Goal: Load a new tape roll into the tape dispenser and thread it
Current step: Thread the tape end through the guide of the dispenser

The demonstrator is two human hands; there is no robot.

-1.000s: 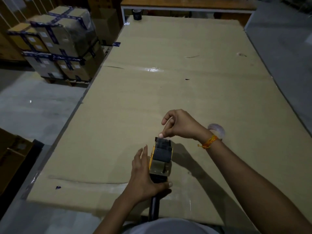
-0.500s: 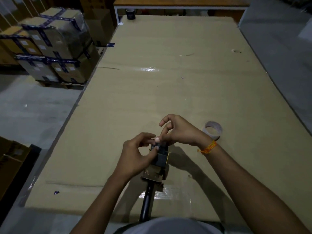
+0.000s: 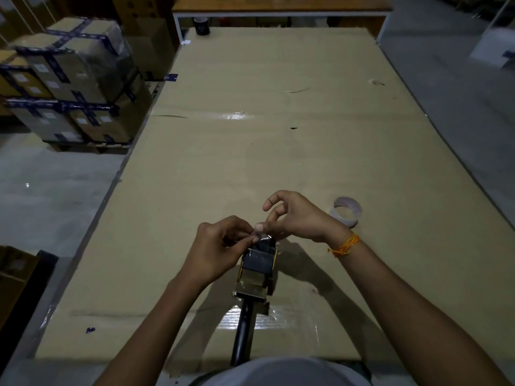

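Note:
A yellow and black tape dispenser [image 3: 257, 270] lies on the cardboard-covered table [image 3: 250, 162] in front of me, its black handle [image 3: 243, 332] pointing back at my body. A dark tape roll sits in it. My left hand [image 3: 216, 247] and my right hand [image 3: 296, 217] meet over the dispenser's far end, thumbs and forefingers pinching the clear loose tape end [image 3: 260, 235] there. An orange thread band is on my right wrist. An empty tape core [image 3: 345, 211] lies on the table just right of my right hand.
Taped and wrapped cartons [image 3: 69, 90] are stacked on the floor left of the table. A dark tape roll [image 3: 202, 25] stands at the table's far left corner, with a wooden bench [image 3: 278, 5] behind it. More boxes [image 3: 14, 277] sit at the near left.
My left hand left the dispenser's body and rose to the far end, joining the right hand's pinch on the tape end. The dispenser now rests unheld on the table.

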